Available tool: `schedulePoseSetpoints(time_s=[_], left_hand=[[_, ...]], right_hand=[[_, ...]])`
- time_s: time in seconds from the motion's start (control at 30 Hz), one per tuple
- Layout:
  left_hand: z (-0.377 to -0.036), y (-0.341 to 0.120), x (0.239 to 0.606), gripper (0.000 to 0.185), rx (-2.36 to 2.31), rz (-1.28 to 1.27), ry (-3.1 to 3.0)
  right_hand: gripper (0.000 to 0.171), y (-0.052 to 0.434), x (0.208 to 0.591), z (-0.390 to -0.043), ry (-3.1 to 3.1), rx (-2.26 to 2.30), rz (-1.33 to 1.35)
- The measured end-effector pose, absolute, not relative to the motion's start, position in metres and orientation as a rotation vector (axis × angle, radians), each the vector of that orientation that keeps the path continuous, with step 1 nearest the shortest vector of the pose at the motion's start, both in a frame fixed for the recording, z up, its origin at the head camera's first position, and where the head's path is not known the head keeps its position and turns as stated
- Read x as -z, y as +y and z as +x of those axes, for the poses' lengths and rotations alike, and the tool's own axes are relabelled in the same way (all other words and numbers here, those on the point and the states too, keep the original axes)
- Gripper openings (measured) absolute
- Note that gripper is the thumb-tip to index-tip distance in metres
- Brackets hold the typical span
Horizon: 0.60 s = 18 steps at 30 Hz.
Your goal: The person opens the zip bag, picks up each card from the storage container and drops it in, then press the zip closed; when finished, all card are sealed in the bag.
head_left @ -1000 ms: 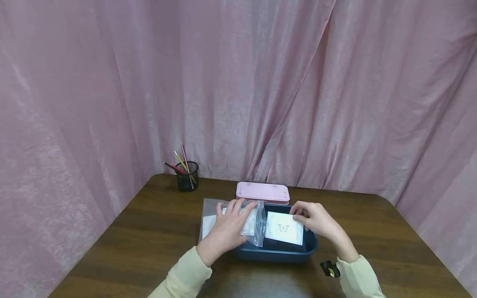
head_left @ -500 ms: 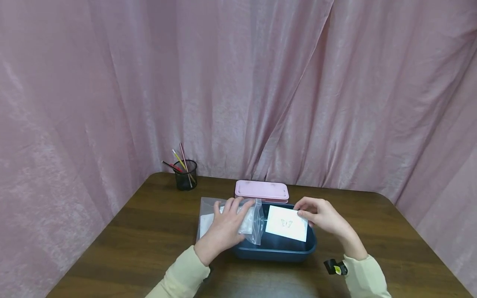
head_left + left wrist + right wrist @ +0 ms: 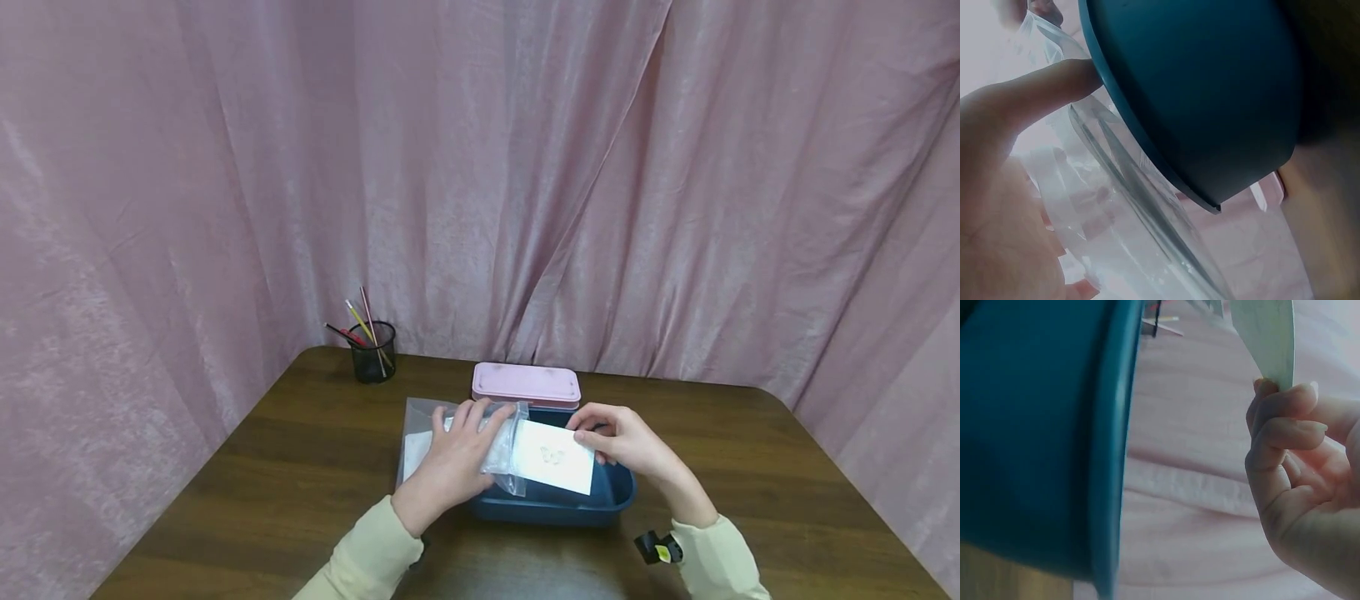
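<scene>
In the head view, the left hand [image 3: 453, 454] lies over a clear plastic bag [image 3: 465, 442], its fingers curled round the bag's bunched right end and holding it at the left rim of a dark blue tub [image 3: 611, 498]. The right hand [image 3: 618, 437] pinches the far right edge of a white card [image 3: 555, 457] printed with a small butterfly. The card hangs over the tub's opening, and its left edge meets the mouth of the bag. A pale sheet shows inside the bag, on its left. The bag's left half rests on the brown tabletop [image 3: 300, 475]. Behind the tub and just beside it lies a flat pink case [image 3: 527, 385]. Well to the left, near the pink curtain [image 3: 480, 167], stands a black mesh cup [image 3: 373, 352] with pencils in it.

In the left wrist view, the left hand [image 3: 1004, 187] shows from below, its palm against the crumpled bag [image 3: 1116, 212] and one finger touching the rim of the tub [image 3: 1210, 94], which fills the upper right.

In the right wrist view, the right hand [image 3: 1297, 469] has its fingertips [image 3: 1285, 406] closed on the lower edge of the card [image 3: 1266, 331], which rises from them and bends slightly. The tub's wall [image 3: 1035, 437] stands to the left, apart from the hand.
</scene>
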<state>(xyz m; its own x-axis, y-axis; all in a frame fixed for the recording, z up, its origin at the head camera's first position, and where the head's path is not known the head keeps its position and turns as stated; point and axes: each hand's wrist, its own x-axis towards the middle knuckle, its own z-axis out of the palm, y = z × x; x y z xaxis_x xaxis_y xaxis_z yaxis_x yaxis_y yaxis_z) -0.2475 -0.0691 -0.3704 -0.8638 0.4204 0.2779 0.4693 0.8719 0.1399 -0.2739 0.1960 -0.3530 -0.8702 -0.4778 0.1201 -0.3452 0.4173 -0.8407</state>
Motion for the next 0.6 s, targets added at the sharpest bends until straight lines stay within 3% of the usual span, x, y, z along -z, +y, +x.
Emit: schedulePoseSetpoints(time_s=[0.6], left_hand=[[-0.244, -0.066, 0.370, 0.095, 0.260, -0.673, -2.799]], right_hand=[[0.034, 0.174, 0.365, -0.272, 2.242, 1.638, -0.893]])
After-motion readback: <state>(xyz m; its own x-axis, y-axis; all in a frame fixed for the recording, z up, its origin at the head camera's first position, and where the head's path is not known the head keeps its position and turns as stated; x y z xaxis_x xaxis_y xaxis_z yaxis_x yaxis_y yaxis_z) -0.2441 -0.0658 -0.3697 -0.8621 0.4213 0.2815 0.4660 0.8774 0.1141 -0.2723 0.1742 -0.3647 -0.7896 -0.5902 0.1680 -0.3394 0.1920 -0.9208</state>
